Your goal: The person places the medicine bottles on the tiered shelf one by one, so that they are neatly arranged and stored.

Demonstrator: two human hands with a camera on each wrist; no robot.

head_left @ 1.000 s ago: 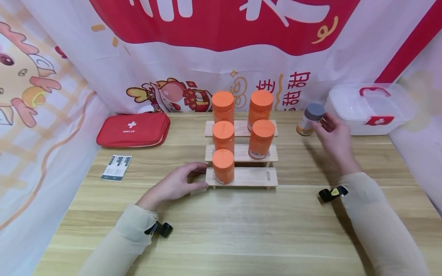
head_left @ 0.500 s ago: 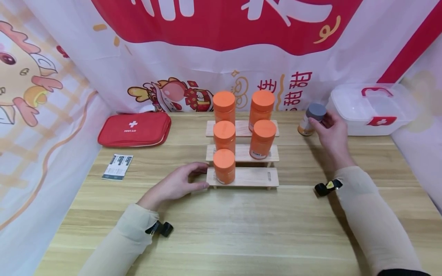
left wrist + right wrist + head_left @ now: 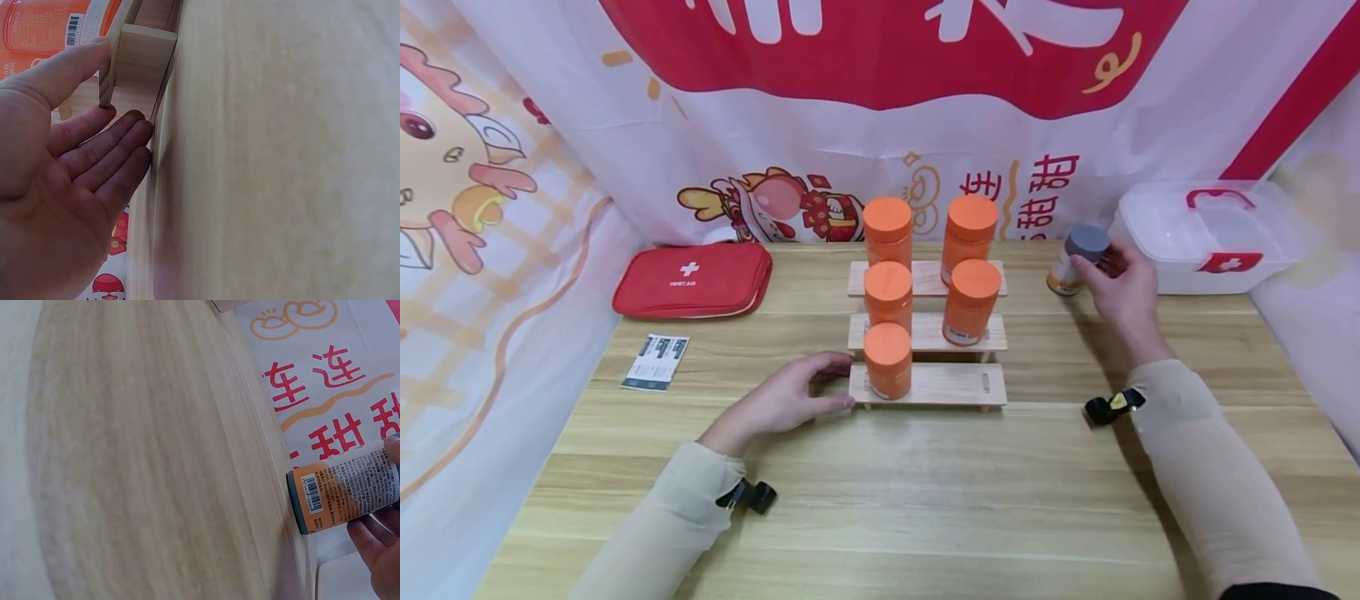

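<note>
A three-step wooden display stand (image 3: 947,385) bears several orange-lidded bottles. One bottle (image 3: 888,362) stands at the left of its lowest step, with two more on each step behind. My left hand (image 3: 782,396) holds the left end of the lowest step: the thumb is at the front corner and the index finger at the back one. In the left wrist view its other fingers stretch out by the tabletop. My right hand (image 3: 1123,287) grips a grey-capped supplement bottle (image 3: 1067,265) near its cap, fingers on the right side. The right wrist view shows its orange-and-white label (image 3: 344,484) with a barcode.
A red first-aid pouch (image 3: 688,282) lies at the back left, with a small printed leaflet (image 3: 656,363) in front of it. A clear lidded first-aid box (image 3: 1202,237) stands right of my right hand. A printed cloth (image 3: 820,150) hangs behind the table.
My right forearm has shifted slightly inward and the right fingers have settled closer round the grey-capped bottle. The left hand and the bottles on the stand keep their places.
</note>
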